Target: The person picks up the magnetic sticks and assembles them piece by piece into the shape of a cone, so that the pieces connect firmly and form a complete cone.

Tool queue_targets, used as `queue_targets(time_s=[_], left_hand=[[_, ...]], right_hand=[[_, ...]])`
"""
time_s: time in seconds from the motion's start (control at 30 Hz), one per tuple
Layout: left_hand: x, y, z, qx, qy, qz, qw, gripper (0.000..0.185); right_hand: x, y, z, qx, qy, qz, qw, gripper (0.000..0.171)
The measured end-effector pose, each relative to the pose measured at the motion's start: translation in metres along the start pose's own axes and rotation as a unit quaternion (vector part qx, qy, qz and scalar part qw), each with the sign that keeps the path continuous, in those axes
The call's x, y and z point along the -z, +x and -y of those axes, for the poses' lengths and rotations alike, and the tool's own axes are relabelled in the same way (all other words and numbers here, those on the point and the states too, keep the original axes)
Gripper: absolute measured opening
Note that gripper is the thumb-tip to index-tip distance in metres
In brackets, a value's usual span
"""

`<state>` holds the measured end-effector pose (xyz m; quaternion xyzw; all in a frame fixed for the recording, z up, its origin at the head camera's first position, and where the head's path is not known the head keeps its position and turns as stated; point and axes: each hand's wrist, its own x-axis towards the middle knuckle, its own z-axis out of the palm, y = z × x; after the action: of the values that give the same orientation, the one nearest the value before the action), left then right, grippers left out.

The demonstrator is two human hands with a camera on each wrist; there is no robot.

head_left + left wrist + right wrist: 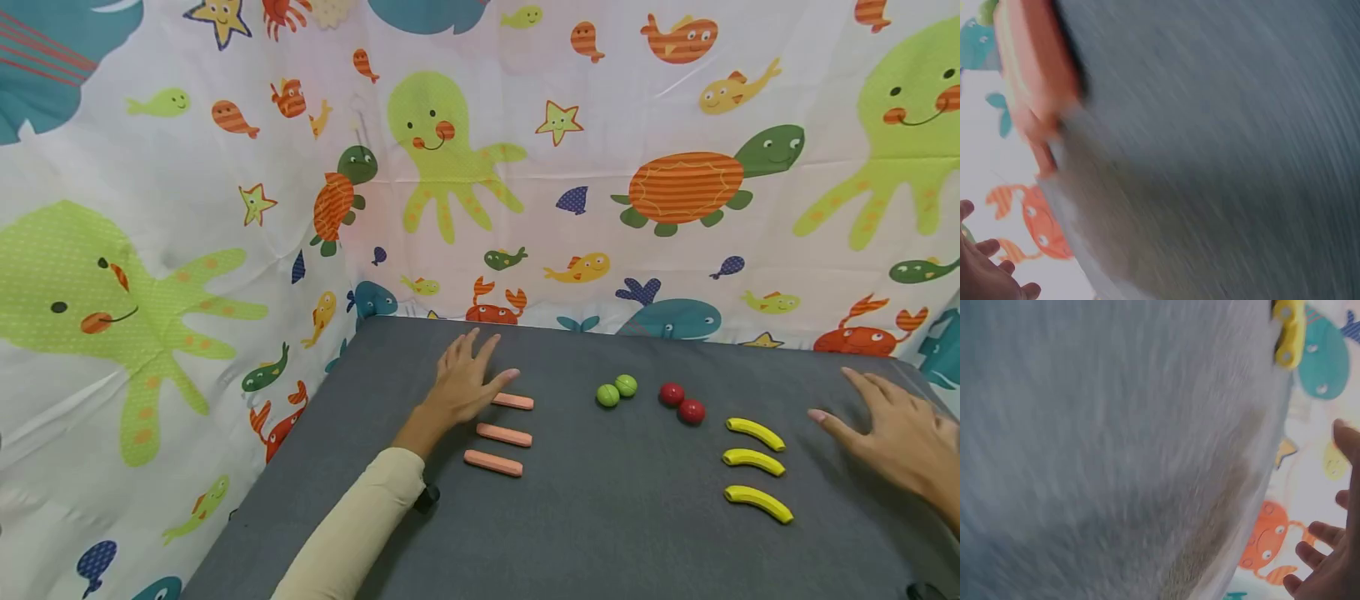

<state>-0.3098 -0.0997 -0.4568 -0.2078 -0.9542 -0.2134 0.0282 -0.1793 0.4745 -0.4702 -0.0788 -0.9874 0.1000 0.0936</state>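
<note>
The left hand (463, 379) lies flat on the grey table (600, 517) with its fingers straight and spread, holding nothing; its thumb tip just touches the near end of the farthest pink stick (513, 402). The right hand (892, 429) is also open, fingers straight and fanned, palm down over the table, gripping nothing — whether it rests on the cloth or hovers just above it cannot be told.

Taking the pair of green balls (617, 390) near the middle of the table as the landmark: the three pink sticks lie in a column to their left, the farthest one at the left thumb, the middle pink stick (504, 435) and the nearest pink stick (492, 463) stepping back toward the person, each apart from the next. Just right of the green balls sit two red balls (682, 403), touching each other. Farther right again, three yellow bananas (754, 463) lie in a column, between the red balls and the right hand, apart from that hand.

A cream sleeve (352, 533) covers the left forearm. Behind and to the left of the table hangs a white curtain (225, 208) printed with octopuses, turtles, fish and crabs.

Both wrist views are smeared — the left shows grey cloth, a pink-orange blur and fingertips against the curtain; the right shows grey cloth, a yellow shape at the top edge and spread fingers (1319, 534).
</note>
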Motion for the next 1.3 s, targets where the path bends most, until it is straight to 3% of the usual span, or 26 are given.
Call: queue_targets(time_s=[0.3, 0.47, 0.73, 0.97, 1.3], left_hand=[[-0.016, 0.001, -0.044, -0.062, -0.053, -0.002, 0.9967, 0.068], [-0.026, 0.004, -0.073, -0.1, -0.088, -0.013, 0.991, 0.056], [-0.047, 0.018, -0.107, -0.099, -0.145, 0.022, 0.9842, 0.049], [-0.063, 0.027, -0.123, -0.109, -0.121, 0.066, 0.9845, 0.051], [-0.071, 0.031, -0.133, -0.131, -0.093, 0.086, 0.9832, 0.043]], right_hand=[[0.007, -0.024, 0.028, 0.014, 0.037, -0.017, 0.999, 0.094], [0.009, -0.04, 0.048, 0.041, 0.059, -0.046, 0.996, 0.072], [0.012, -0.065, 0.071, 0.07, 0.074, -0.059, 0.993, 0.048], [0.008, -0.078, 0.086, 0.073, 0.09, -0.012, 0.993, 0.038], [0.001, -0.087, 0.092, 0.076, 0.105, 0.05, 0.99, 0.028]])
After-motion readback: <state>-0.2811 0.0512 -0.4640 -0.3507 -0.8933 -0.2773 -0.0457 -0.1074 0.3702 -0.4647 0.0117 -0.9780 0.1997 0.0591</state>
